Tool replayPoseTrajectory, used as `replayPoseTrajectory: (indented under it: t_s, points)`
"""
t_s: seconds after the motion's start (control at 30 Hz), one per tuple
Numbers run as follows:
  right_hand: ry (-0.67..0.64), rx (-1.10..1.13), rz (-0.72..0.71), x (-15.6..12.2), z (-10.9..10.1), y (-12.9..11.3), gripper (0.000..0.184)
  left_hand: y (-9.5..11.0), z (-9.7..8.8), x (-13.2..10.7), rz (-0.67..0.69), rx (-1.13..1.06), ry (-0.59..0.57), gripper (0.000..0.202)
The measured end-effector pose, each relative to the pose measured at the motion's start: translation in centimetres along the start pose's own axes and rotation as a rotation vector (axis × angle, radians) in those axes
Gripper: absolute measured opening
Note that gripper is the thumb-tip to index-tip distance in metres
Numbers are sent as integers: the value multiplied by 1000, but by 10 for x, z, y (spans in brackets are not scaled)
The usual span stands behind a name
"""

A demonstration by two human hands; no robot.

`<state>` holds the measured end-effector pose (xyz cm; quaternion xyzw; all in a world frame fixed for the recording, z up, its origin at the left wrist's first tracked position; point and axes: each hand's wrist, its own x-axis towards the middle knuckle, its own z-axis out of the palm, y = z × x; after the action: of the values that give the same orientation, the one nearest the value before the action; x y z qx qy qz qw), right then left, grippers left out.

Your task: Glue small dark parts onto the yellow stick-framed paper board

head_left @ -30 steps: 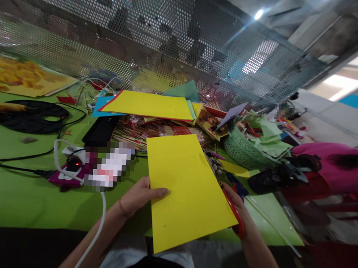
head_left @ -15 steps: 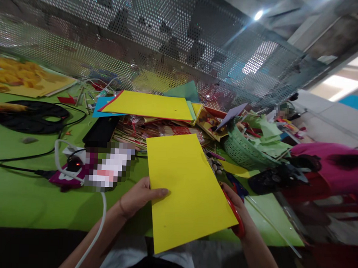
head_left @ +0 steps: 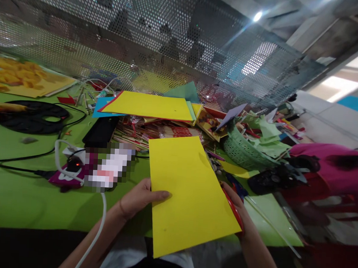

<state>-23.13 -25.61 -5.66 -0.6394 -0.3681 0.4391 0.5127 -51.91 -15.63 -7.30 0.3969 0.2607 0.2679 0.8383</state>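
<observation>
A yellow sheet of paper (head_left: 190,194) is held tilted above the table's front edge. My left hand (head_left: 141,198) pinches its left edge, thumb on top and fingers underneath. At the sheet's right edge, my right hand (head_left: 241,211) is closed around red-handled scissors (head_left: 231,205). The paper covers most of the scissors, so I cannot see how far their blades are apart. Behind the sheet, more yellow paper (head_left: 150,105) lies on a stack with red and blue sheets.
On the green table (head_left: 19,197) are a purple power strip (head_left: 64,178), a blurred-out phone-like item (head_left: 109,172) and a black palette-shaped tray (head_left: 32,116). A green basket (head_left: 247,147) of paper scraps stands right, near a person in pink (head_left: 330,164). A white cable (head_left: 100,222) crosses my left forearm.
The yellow sheet has shifted slightly right and down, covering more of the red handle. Both hands keep their hold.
</observation>
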Motion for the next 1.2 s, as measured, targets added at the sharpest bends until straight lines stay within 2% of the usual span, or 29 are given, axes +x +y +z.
replayPoseTrajectory:
  t_s: [0.3, 0.5, 0.73, 0.93, 1.1, 1.2]
  points:
    - [34, 33, -24, -1, 4, -1, 46, -1, -1, 0, -1, 13, -5, 38]
    - [25, 36, 24, -2, 10, -9, 43, -3, -2, 0, 3, -4, -38, 38]
    - [165, 76, 96, -5, 13, -9, 53, -4, -2, -1, -12, -8, -76, 37]
    - [130, 78, 31, -9, 19, -19, 57, -2, 0, -1, 9, -6, -72, 38]
    - [65, 57, 48, -15, 30, -32, 50, -4, -1, 0, 8, 0, -72, 38]
    - [80, 54, -6, -16, 32, -32, 48, -4, -1, 0, 8, -2, -84, 37]
